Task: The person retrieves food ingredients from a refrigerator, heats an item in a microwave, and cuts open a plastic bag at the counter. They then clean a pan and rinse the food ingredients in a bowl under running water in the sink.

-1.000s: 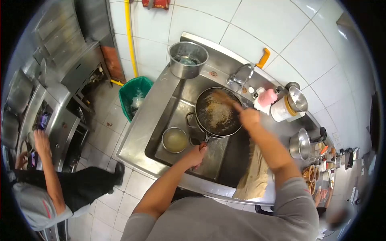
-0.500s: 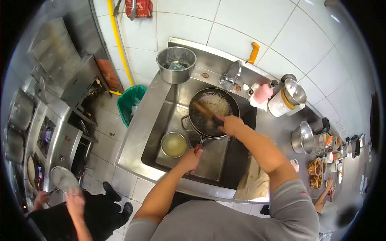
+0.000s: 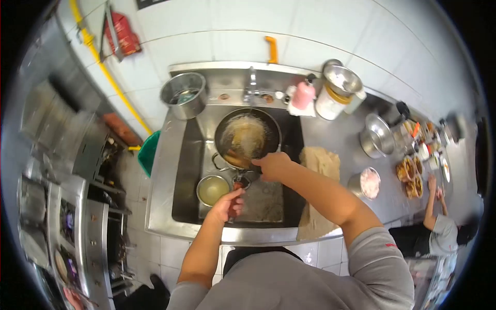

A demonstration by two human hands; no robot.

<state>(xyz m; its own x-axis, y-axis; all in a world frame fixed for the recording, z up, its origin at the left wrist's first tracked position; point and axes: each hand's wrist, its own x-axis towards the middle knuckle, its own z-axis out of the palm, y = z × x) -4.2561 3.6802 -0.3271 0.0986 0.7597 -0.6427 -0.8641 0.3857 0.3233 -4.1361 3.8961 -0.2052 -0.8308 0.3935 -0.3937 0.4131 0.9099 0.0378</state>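
A dark frying pan (image 3: 274,132) sits in the sink with pale, foamy water in it. My left hand (image 3: 227,205) is closed around the pan's handle (image 3: 238,183), which points toward me. Over the pan's near right rim, my right hand (image 3: 274,166) grips a brown brush (image 3: 237,159), its head low inside the pan. Blur hides the brush's exact shape. Left of the handle, a round metal bowl (image 3: 213,190) of yellowish liquid stands in the sink. The faucet (image 3: 251,88) is above the pan's far edge.
A metal pot (image 3: 184,95) stands at the sink's back left corner. To the right are a pink bottle (image 3: 303,95), a tan cloth (image 3: 320,175) and a metal bowl (image 3: 376,137). A co-worker (image 3: 439,227) stands at the far right; another person's hand (image 3: 72,298) shows lower left.
The view has swung, shifting the sink leftward. My right hand has drawn the brush toward the pan's near side. The foamy patch looks larger. My left hand stays at the handle.
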